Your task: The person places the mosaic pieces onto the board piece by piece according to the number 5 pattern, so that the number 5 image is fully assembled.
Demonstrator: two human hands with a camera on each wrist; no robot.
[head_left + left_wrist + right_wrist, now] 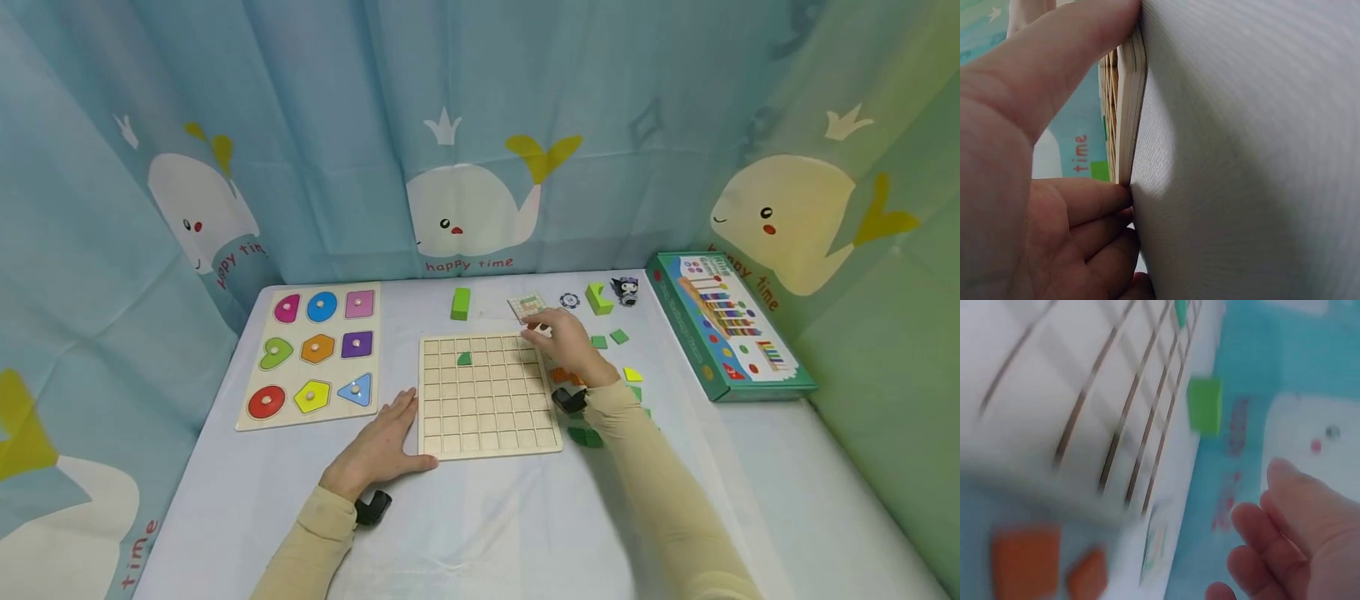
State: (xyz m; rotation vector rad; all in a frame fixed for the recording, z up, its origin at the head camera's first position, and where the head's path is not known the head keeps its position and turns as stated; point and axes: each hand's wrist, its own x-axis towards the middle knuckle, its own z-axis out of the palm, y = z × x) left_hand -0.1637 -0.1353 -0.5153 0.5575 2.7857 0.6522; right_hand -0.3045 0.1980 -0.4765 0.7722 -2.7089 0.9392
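Note:
A square wooden grid board (491,417) lies flat in front of me, with one green quarter-round piece (465,358) in an upper cell. My left hand (381,446) rests at the board's lower left corner. Its thumb and fingertips touch the board's edges, as the left wrist view also shows. Over the upper right corner hovers my right hand (570,343), close to a patterned card (523,303). In the right wrist view its fingers are loosely bent, with nothing seen between them. Orange pieces (1027,562) lie beside the board, partly hidden by the right wrist in the head view.
Left of the board lies a knob shape puzzle (330,367). Behind stand a light green block (461,304), a notched green block (599,298) and a small figure (625,291). Green pieces (585,437) and a yellow piece (632,374) lie right, near a toy box (731,325).

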